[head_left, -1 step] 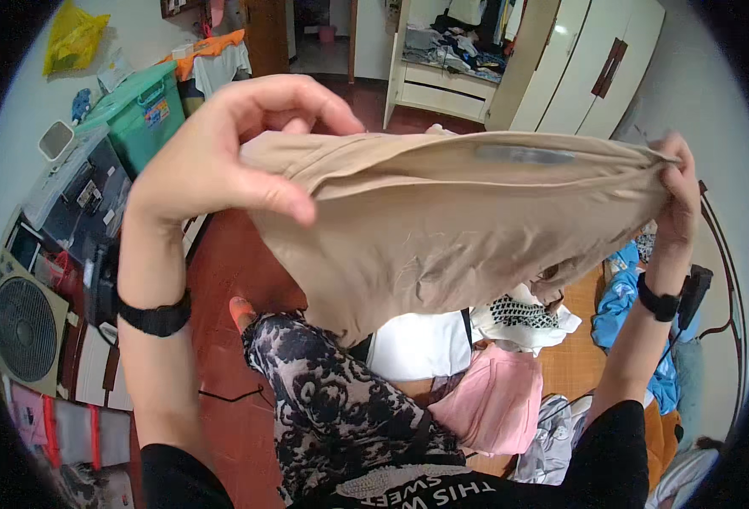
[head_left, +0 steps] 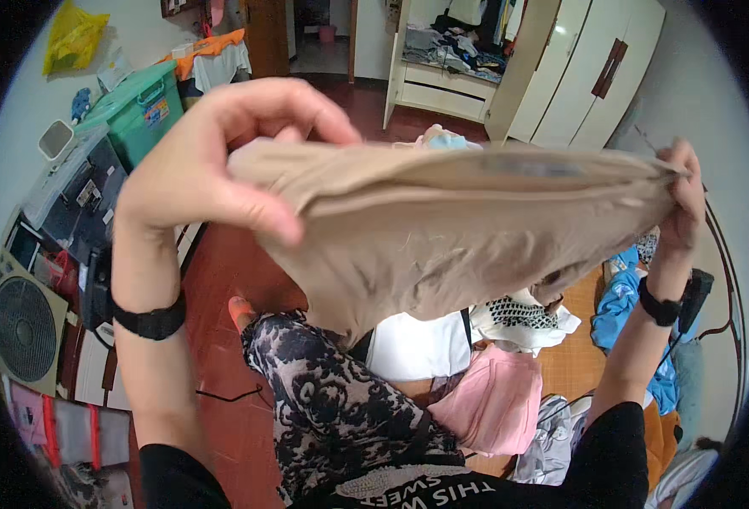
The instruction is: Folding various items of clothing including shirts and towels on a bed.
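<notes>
A thin beige garment (head_left: 468, 246) hangs stretched between my raised hands, its long upper opening facing me. I cannot tell which kind of garment it is. A greyish strip, blurred, shows inside its far edge. My left hand (head_left: 239, 161) grips the left end, with the thumb in front and the fingers curled behind. At the right end, the fingers of my right hand (head_left: 684, 182) are closed on the gathered edge. The garment's lower part hangs above my patterned trousers (head_left: 332, 399) and hides some of the clothes behind it.
A folded white cloth (head_left: 417, 346), a folded pink garment (head_left: 493, 399) and a black-and-white patterned cloth (head_left: 519, 322) lie ahead on a wooden surface (head_left: 580, 356). Blue clothes (head_left: 619, 305) lie at right. A green bin (head_left: 137, 119) and a fan (head_left: 25, 327) stand left; an open wardrobe (head_left: 451, 76) is beyond.
My hands have moved slightly apart, drawing the beige garment a little wider. Its upper edge sits slightly lower, and more of the clothes behind it show.
</notes>
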